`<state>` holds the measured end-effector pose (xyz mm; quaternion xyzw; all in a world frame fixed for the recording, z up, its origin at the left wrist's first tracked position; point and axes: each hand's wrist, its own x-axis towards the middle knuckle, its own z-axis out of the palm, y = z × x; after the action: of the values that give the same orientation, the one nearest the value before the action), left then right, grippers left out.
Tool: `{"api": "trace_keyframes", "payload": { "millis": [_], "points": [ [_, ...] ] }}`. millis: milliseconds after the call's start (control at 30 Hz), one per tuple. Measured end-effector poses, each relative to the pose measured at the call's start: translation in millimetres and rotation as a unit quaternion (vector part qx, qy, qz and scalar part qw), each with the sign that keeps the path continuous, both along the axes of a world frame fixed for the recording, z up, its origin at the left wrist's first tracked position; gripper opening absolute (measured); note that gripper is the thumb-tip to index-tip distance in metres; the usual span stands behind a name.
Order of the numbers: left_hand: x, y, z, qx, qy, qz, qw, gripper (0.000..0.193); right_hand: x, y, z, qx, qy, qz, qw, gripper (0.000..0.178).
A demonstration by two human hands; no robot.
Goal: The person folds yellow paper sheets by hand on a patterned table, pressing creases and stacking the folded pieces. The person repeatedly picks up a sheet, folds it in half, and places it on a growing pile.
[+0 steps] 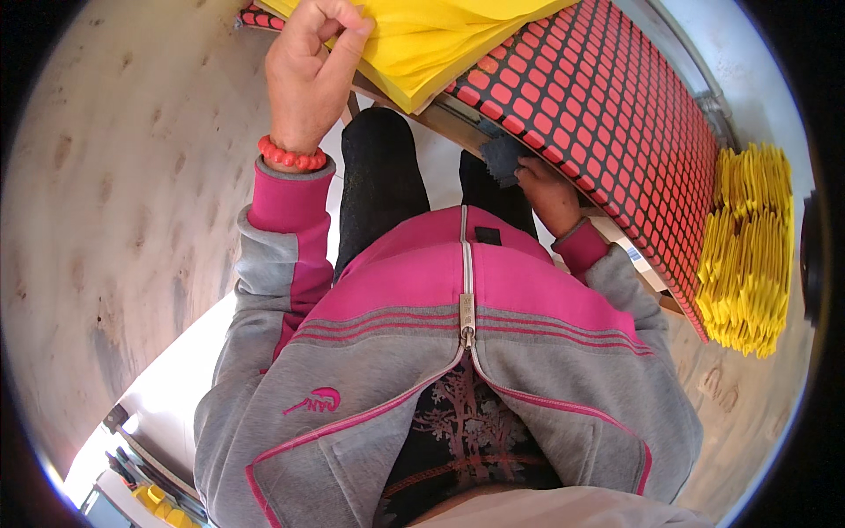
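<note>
At the upper left, my left hand (312,70) is closed in a pinch at the near left edge of a yellow cloth (431,44). Creases spread through the cloth from the fingertips. A red beaded bracelet circles that wrist. Lower and to the right, my right hand (550,195) is at the table's front edge, thumb and finger closed on a small dark grey piece of cloth (502,160) with a jagged border. Part of that hand is hidden below the table edge. The yellow cloth lies in layers on the table and runs out of the picture at the top.
A red and black patterned cover (607,97) drapes the table before me. Folded yellow pieces (748,255) form a tall stack at its right end. A pipe (704,88) runs along the far right side. Further yellow things (163,506) show at the lower left.
</note>
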<state>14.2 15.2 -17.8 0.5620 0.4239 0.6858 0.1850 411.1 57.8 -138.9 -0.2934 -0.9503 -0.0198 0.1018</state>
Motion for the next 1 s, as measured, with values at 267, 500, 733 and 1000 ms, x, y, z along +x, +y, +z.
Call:
{"api": "trace_keyframes", "payload": {
  "millis": [267,500,733,1000],
  "points": [
    [-3.0,-9.7,18.1,-0.009,0.158,-0.046,0.986,0.016,-12.6,6.6,11.3,-0.009,-0.051,-0.039,0.998,0.023],
    [-4.0,-9.5,18.3,-0.025,0.174,-0.022,0.984,0.017,-64.4,-34.4,141.2,-0.129,0.126,0.145,0.973,0.023],
    [-3.8,-10.1,21.1,-0.038,0.134,-0.068,0.988,0.015,-146.8,19.6,223.3,0.084,0.263,0.234,0.932,0.02],
    [-6.3,-11.2,23.0,-0.028,0.171,-0.073,0.982,0.019,-179.3,29.3,219.9,0.061,0.228,0.258,0.937,0.018]
  ]
}}
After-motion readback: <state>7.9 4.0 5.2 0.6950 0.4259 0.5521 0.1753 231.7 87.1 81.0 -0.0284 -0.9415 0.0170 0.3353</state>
